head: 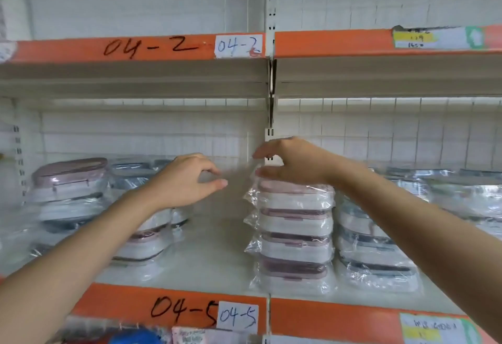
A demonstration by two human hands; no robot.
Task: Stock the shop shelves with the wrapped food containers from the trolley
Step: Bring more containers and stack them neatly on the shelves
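A stack of several wrapped containers with pink lids (294,235) stands on the shelf marked 04-5 (206,259), just right of the middle. My right hand (292,163) hovers over the top of this stack, fingers curled and apart, thumb close to the top wrapper. My left hand (187,180) is held in the air left of the stack, over a bare gap in the shelf, fingers spread and holding nothing. More wrapped containers sit to the left (70,189) and under my left forearm (148,243).
Blue-lidded wrapped containers (375,256) are stacked right of the pink stack, with more further right (467,194). The upper shelf, with its orange edge marked 04-2 (152,47), hangs overhead. A white slotted upright (271,17) divides the bays. Packaged goods show below (135,337).
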